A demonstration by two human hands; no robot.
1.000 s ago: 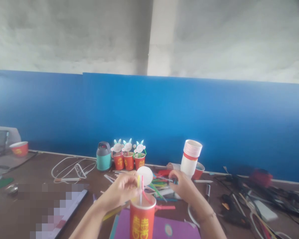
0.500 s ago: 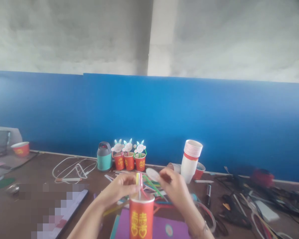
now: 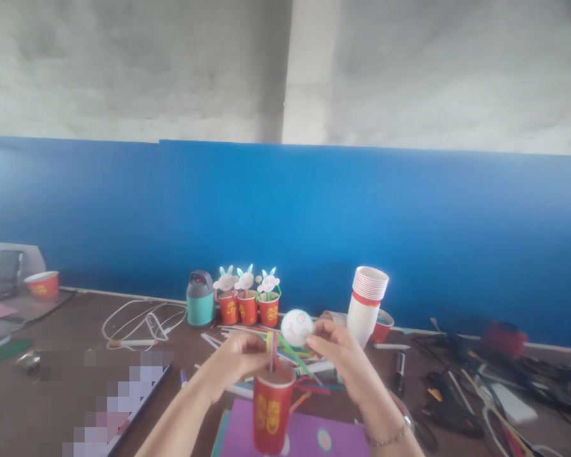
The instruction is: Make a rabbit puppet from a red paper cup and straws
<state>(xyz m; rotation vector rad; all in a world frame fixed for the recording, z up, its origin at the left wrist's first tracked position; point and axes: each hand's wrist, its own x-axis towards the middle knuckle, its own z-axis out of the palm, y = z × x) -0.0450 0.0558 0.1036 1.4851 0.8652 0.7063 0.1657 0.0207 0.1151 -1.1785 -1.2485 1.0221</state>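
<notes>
My left hand (image 3: 233, 365) is closed in a pinch on a small bunch of straws (image 3: 271, 343). They rise out of a red paper cup (image 3: 271, 409) with gold double-happiness characters, and the cup shows over a purple sheet (image 3: 335, 438). Between the thumb and fingers of my right hand (image 3: 340, 352) is a round white paper face (image 3: 297, 327) with a green rim and pink circles, held by its right edge. The disc is turned toward me, to the right of the straws and apart from them. Whether the cup rests on the sheet I cannot tell.
At the back stand several red cups (image 3: 269, 311) with rabbit faces, a teal container (image 3: 200, 304) and a stack of white cups (image 3: 366, 304). Loose straws and pens lie behind my hands. A black glue gun (image 3: 450, 403) and cables (image 3: 547, 387) are at the right.
The paper disc has turned from nearly edge-on to facing me and its drawn side now shows. The cup and straws have shifted slightly right and away from me.
</notes>
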